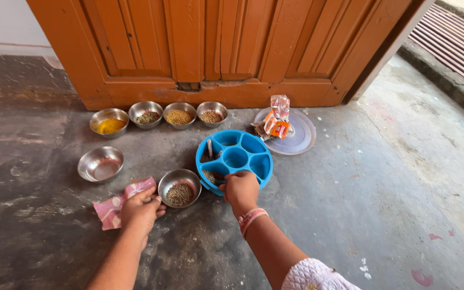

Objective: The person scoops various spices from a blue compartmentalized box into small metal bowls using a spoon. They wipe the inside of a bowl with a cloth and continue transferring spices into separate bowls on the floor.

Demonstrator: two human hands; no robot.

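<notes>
Right hand [241, 189], lower centre, fingers curled on round blue plastic compartment spice box [234, 158] rim; left hand [142, 209] fingers closed on small steel bowl of brown seeds [179, 188], over pink patterned cloth [115, 205].

The compartmented spice box [234, 156] is bright blue. The cloth [115, 205] is pink with pale blotches. The bowls [100, 163] are silvery steel; one [109, 123] holds yellow powder. The door [226, 48] is orange, the floor [361, 204] mottled grey, and the packets [276, 121] orange and white.
</notes>
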